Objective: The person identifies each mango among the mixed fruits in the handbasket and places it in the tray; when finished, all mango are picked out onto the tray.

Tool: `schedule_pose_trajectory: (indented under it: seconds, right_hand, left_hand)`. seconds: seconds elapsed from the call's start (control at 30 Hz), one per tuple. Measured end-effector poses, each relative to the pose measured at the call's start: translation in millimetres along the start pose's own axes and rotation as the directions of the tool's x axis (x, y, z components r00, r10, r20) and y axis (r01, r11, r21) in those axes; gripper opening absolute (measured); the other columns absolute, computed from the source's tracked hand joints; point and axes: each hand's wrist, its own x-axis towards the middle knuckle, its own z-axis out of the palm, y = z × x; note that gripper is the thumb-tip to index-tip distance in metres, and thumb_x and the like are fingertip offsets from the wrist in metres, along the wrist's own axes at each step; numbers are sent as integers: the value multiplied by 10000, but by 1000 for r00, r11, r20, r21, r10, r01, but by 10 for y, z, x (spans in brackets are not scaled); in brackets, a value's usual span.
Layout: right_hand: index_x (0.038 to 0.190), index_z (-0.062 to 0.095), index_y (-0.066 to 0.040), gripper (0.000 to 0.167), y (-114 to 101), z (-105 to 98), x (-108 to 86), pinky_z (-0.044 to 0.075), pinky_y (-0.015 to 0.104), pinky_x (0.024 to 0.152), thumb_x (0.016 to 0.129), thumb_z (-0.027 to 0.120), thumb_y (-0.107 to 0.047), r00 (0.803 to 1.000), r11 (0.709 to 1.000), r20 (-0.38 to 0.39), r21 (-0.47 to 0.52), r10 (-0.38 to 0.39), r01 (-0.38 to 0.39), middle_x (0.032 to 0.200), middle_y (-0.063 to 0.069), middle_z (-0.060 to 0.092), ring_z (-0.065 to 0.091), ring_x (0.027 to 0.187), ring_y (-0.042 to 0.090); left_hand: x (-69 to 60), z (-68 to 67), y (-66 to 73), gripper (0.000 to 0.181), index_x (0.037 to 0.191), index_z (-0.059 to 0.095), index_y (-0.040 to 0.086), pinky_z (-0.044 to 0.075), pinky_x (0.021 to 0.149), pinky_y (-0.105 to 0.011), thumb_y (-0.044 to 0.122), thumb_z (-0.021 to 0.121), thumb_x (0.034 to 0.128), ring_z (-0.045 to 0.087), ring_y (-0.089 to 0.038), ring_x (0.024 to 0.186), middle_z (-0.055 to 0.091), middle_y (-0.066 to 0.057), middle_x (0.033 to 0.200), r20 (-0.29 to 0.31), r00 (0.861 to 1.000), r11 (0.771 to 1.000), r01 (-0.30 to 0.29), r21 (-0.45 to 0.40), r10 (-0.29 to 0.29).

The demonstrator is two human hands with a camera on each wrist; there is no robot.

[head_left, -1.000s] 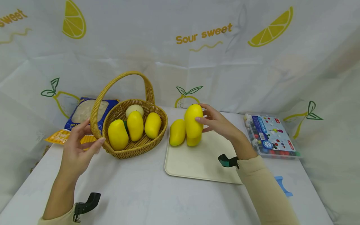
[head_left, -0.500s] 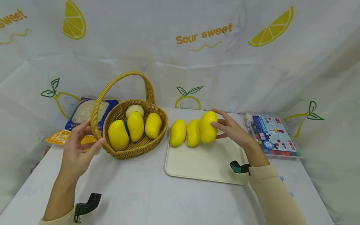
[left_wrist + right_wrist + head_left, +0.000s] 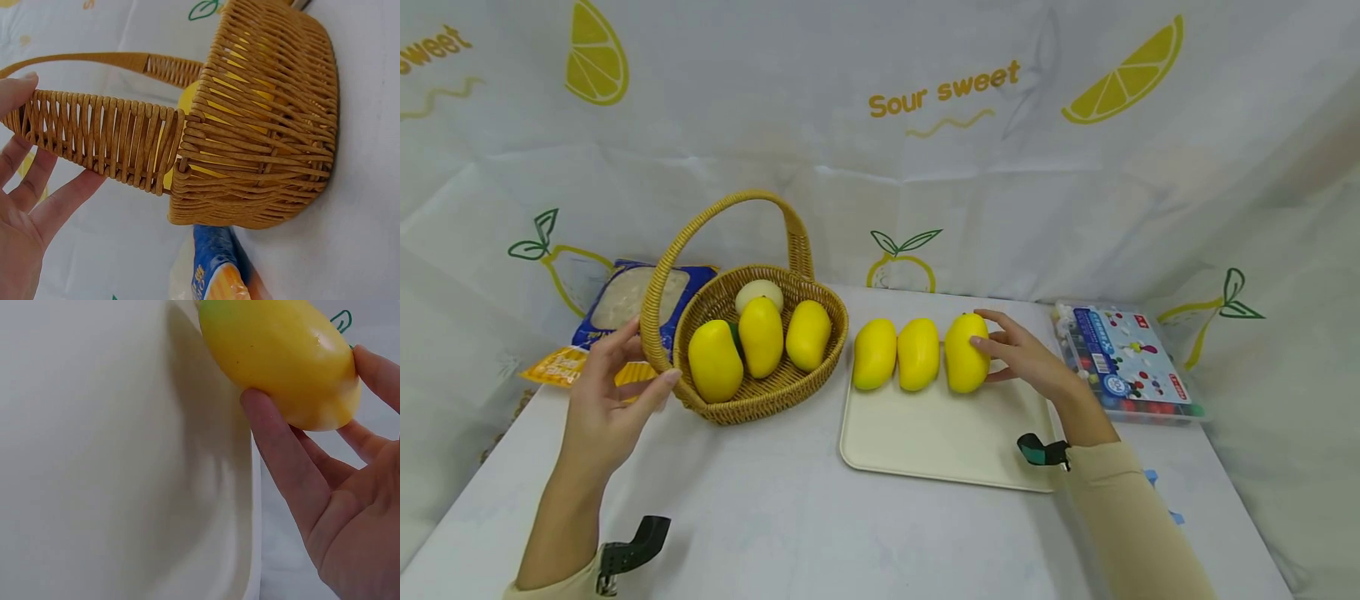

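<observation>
With thumb and fingers, my right hand grips a yellow mango over the back of the cream tray. In the right wrist view that mango lies against the thumb at the tray's rim. Left of it, two more mangoes, one and another, lie side by side along the tray's back edge. My left hand holds the side of the wicker basket's handle. Inside the basket are three mangoes and a pale round fruit; something dark green is mostly hidden behind a mango.
Behind the basket lean a blue bag and an orange packet. To the tray's right lies a clear plastic case of coloured pieces. A light-blue item is partly covered by the right sleeve. A printed curtain hangs behind the table.
My right hand has carried the mango rightward and lowered it, from over the middle mango to a spot beside it. The left hand and basket stay where they were.
</observation>
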Motion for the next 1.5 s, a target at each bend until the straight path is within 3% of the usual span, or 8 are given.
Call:
schedule_pose_trajectory:
  seconds: [0.33,0.63,0.93,1.27,1.5]
  right_hand:
    - [1638,193,-174,729,111,35,48,629,480,906,1047,536,-429,1000,1000,20,-20,23,-23,1537,294,308,560,1270,451]
    - [1648,182,-223,694,85,52,64,619,505,929,1064,507,-411,999,1000,45,10,11,-12,1508,309,369,560,1260,431]
    - [1648,187,-190,689,94,74,83,614,500,940,1070,496,-403,998,1000,63,12,9,-10,1493,309,382,571,1248,418]
    - [1648,187,-235,846,96,81,90,623,455,940,976,668,-416,996,997,48,-36,71,-69,1616,284,247,557,1297,438]
    - [1648,185,-237,856,122,79,96,623,452,941,969,677,-413,997,997,43,-48,70,-68,1612,279,257,541,1312,443]
  left_hand:
    - [2,4,5,785,1494,426,-9,548,742,-40,-238,689,791,587,15,1069,588,216,1183,3,1000,1000,4,-17,-3]
    - [3,-9,-2,778,1493,427,-9,551,740,-45,-232,689,795,585,23,1066,572,255,1186,6,1000,1000,6,-3,-6]
    - [1,-1,-19,784,1488,422,-24,546,742,-38,-242,692,785,588,16,1068,586,210,1182,1,1000,1000,-4,-21,4]
    - [-2,-2,-8,766,1492,421,-11,549,739,-42,-219,691,806,585,25,1071,579,221,1180,5,1000,1000,3,-7,-3]
    - [-2,6,-19,795,1489,423,-24,540,747,-31,-258,684,776,590,6,1071,605,161,1182,-5,1000,1000,-1,-25,0]
